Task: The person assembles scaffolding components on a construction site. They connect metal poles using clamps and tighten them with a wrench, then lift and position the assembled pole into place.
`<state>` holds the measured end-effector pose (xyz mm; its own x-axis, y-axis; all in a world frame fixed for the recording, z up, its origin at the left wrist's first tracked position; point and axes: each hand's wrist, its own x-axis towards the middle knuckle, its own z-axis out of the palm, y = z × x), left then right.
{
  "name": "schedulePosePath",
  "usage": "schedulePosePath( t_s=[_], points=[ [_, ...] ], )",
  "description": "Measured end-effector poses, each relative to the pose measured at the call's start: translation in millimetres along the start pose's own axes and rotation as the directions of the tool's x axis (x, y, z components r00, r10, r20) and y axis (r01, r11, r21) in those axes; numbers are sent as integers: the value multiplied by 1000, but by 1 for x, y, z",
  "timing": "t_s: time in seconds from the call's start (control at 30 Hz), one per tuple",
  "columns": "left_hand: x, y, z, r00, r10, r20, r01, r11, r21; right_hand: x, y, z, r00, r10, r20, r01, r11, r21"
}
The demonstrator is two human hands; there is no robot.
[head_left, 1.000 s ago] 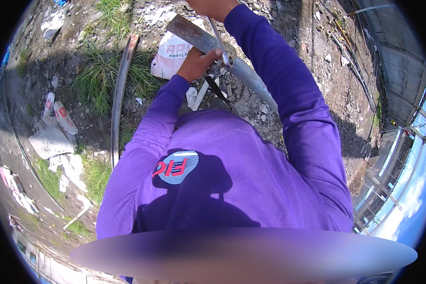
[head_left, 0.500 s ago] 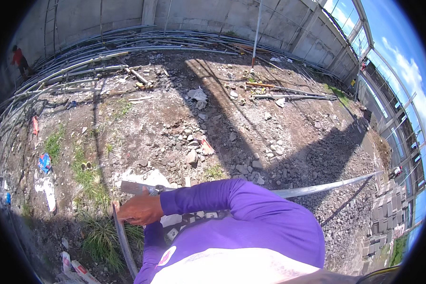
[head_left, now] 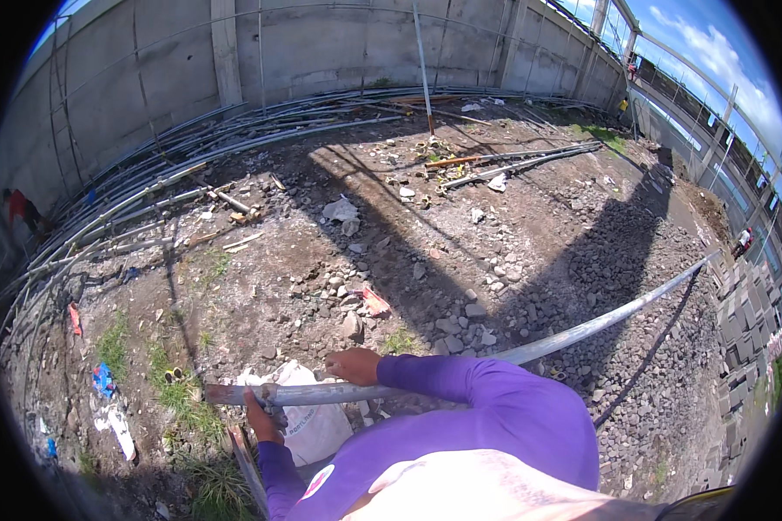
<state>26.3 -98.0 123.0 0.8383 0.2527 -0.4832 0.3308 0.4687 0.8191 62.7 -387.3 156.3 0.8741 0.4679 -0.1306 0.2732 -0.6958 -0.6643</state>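
A long grey metal pipe crosses in front of me, its rusty end to the left. My left hand is closed on the pipe near that end, beside a small metal fitting. My right hand is closed, just beyond the pipe's far edge. Its fingertips are partly hidden, and I cannot make out what they hold. A white sack lies beneath the pipe. Another, rusty-topped pipe runs down beside my left forearm.
Rubble and grass tufts cover the ground. Long pipes lie along the concrete wall; two shorter ones lie farther right. A pole stands upright. Grey blocks are stacked right. A person in red is far left.
The view has shifted. The long pipe's near end now shows lower and farther left. My left hand has come into view on it; my right hand has moved right, away from the end.
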Motion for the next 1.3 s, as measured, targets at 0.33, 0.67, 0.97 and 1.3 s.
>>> schedulePosePath(
  t_s=[0.33, 0.67, 0.97, 1.3],
  points=[
    [-13, -14, -43, 996, -60, 61, 60, 998, -7, 47, 24, 6, 958, 187, 216, -257, 897, 360],
    [-11, -14, -58, 974, -110, 200, 107, 994, 24, 13, -61, -41, 927, -9, 375, -290, 618, 731],
    [-1, -15, -53, 963, -135, 233, 114, 988, 102, 35, -37, 7, 972, -128, 196, 123, 992, 39],
    [-17, -5, -58, 938, -178, 296, 129, 975, 179, 33, -84, -19, 952, -120, 282, 222, 905, -362]
  ],
)
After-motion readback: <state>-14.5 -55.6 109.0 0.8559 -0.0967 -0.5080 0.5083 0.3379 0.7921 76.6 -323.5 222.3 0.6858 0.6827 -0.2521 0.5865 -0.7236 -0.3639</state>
